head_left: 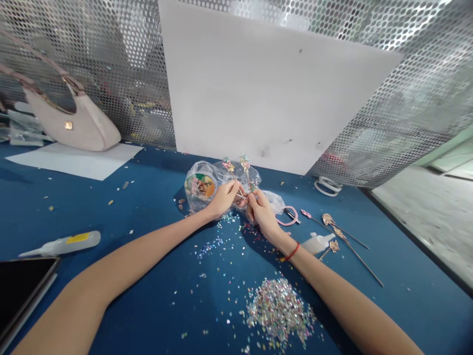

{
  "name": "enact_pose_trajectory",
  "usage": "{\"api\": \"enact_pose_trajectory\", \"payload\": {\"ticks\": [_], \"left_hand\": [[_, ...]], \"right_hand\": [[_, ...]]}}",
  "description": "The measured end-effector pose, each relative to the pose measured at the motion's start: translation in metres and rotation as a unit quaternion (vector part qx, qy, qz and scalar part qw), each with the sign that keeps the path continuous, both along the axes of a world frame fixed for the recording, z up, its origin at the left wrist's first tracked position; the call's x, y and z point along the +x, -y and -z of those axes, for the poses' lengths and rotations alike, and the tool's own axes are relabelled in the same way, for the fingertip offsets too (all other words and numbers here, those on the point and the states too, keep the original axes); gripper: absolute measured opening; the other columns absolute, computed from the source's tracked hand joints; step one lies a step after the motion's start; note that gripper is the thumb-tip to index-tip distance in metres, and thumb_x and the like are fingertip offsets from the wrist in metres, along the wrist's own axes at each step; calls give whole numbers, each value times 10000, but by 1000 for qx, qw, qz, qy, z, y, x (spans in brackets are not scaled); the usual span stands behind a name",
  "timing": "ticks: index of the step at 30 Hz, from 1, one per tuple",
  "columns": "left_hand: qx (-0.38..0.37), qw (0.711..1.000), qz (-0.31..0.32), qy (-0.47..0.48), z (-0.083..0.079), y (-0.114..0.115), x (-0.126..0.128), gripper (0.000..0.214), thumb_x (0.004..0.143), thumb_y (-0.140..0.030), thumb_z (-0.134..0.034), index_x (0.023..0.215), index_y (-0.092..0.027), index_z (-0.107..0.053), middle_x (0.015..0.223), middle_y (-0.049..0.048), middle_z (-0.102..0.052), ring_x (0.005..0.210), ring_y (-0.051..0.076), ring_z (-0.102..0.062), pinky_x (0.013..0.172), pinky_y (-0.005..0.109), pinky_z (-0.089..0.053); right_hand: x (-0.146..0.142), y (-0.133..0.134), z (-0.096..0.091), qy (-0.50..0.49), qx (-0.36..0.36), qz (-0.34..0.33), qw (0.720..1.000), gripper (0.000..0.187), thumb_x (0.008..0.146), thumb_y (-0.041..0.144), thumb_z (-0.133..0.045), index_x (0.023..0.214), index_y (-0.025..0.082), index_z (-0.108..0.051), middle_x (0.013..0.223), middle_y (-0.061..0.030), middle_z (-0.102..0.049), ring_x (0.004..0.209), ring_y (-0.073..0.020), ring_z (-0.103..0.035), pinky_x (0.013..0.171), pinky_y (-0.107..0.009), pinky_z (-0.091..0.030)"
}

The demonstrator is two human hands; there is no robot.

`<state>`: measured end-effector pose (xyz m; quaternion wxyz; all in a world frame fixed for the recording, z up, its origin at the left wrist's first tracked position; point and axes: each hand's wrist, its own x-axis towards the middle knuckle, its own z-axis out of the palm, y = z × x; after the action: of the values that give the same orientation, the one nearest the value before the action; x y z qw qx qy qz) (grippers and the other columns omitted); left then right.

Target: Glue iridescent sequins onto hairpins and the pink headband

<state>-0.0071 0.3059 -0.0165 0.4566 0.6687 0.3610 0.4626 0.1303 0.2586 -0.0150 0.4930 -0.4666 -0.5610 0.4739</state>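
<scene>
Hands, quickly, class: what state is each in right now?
Left hand: closed, pinching a hairpin.
Right hand: closed, apparently holding the second hairpin.

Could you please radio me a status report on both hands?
Left hand, right hand: both pinching ornamented sticks. Clear plastic close by. Glittery pile nearer camera, apart from hands.
</scene>
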Motion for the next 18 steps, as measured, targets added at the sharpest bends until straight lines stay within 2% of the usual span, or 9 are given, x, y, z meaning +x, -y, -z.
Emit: {"api": "enact_pose_trajectory", "payload": {"ticks": [5, 8, 13, 18], "left_hand": [[-40, 993, 84, 69, -1, 4, 2, 353, 937, -492, -432, 807, -176, -519, 648, -15, -547, 543, 129, -567, 590, 285, -498], [-32, 993, 81, 74, -1, 5, 3, 352, 939, -488, -434, 807, -172, -515, 665, -15, -544, 547, 127, -575, 593, 284, -499], [-20, 994, 94, 56, -2, 6, 2, 349, 949, -485, -411, 820, -176, -511, 667, -14, -552, 580, 135, -594, 620, 290, -509], [1, 997, 68, 21, -3, 6, 1, 336, 962, -451, -386, 823, -179, -524, 673, -5, -575, 603, 143, -594, 643, 293, -508]], "right_hand": [[-1, 2, 0, 1, 12, 0, 1000, 304, 894, 527, -469, 824, 242, -391, 513, 90, -477, 329, -66, -279, 350, -218, -230], [-1, 4, 0, -4, 19, -7, 1000, 316, 897, 534, -474, 800, 239, -411, 490, 95, -420, 340, -65, -266, 356, -214, -227], [1, 4, 1, -6, 21, -8, 1000, 331, 890, 547, -490, 791, 240, -417, 516, 82, -408, 360, -59, -243, 360, -217, -184], [2, 4, 4, 14, 19, 3, 1000, 321, 899, 540, -464, 779, 247, -411, 516, 74, -390, 378, -75, -237, 364, -229, -186]]}}
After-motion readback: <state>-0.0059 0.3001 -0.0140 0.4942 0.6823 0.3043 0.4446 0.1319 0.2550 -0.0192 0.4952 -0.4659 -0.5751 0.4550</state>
